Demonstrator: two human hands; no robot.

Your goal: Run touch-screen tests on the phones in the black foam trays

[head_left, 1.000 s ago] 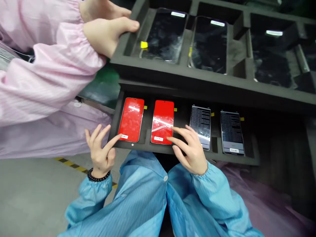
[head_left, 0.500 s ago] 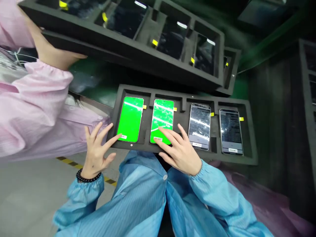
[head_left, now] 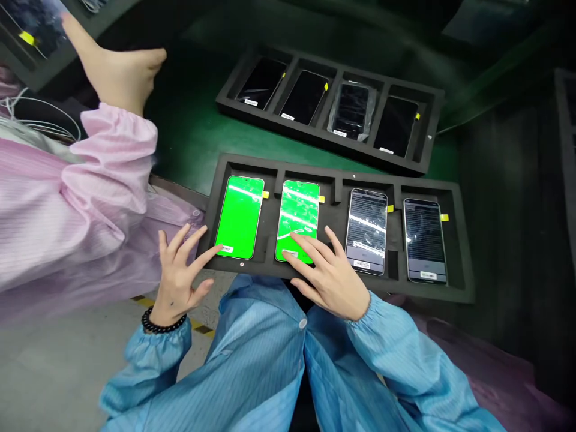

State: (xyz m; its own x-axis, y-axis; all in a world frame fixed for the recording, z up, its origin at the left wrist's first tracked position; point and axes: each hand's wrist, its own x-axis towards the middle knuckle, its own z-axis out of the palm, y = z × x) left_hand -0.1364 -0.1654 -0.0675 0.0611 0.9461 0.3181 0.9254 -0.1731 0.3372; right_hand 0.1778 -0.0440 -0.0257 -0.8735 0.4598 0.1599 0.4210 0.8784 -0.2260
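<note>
Several smartphones lie face up in a black foam tray in front of me. The leftmost smartphone and the second smartphone glow bright green. The third smartphone and the rightmost smartphone have dark screens with lines of text too small to read. My left hand is open, fingers spread, its index fingertip at the lower left of the leftmost phone. With fingers stretched out, my right hand lies over the lower part of the second phone, fingertips at its screen. Neither hand grips anything.
A second foam tray with dark phones sits behind on the green table. At the upper left, a co-worker's hand in a pink sleeve is beside another tray. White cables lie at the left.
The co-worker's tray has moved from above the far tray to the upper left, uncovering the far tray's phones. My hands hold nearly the same places; both green screens look unchanged.
</note>
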